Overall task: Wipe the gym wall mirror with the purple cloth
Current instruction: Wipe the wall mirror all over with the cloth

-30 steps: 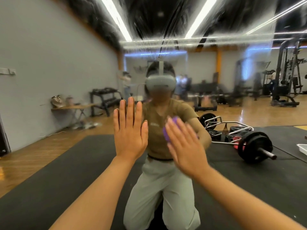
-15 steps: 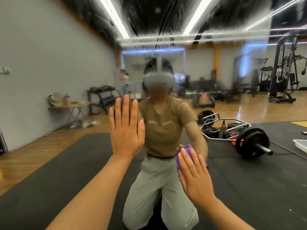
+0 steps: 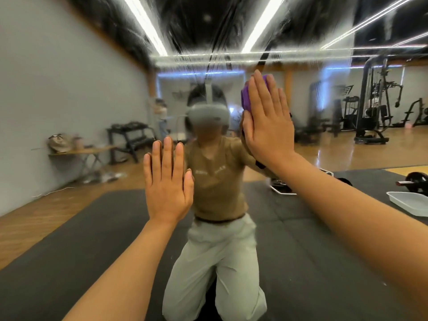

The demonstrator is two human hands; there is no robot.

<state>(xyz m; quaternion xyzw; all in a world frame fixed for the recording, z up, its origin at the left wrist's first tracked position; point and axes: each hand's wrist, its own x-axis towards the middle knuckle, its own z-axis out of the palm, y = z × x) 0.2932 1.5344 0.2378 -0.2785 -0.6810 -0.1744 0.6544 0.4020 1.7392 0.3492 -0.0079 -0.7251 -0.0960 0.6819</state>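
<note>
Head view: straight, spread fingers point(image 3: 266, 93) of the right hand point(image 3: 266, 126) press the crumpled purple cloth point(image 3: 246, 98) flat against the smeared wall mirror glass point(image 3: 208, 42); half a second ago it sat well lower, so an upstroke is under way, heading for streaks above. Beside it, the left hand point(image 3: 168, 186) rests flat, fingers straight. Writing on the reflected shirt is unreadable.

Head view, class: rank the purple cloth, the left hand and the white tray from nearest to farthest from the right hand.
1. purple cloth: pressed under the right hand, upper centre.
2. left hand: flat on the mirror, lower left.
3. white tray: on the mat, far right edge.
</note>
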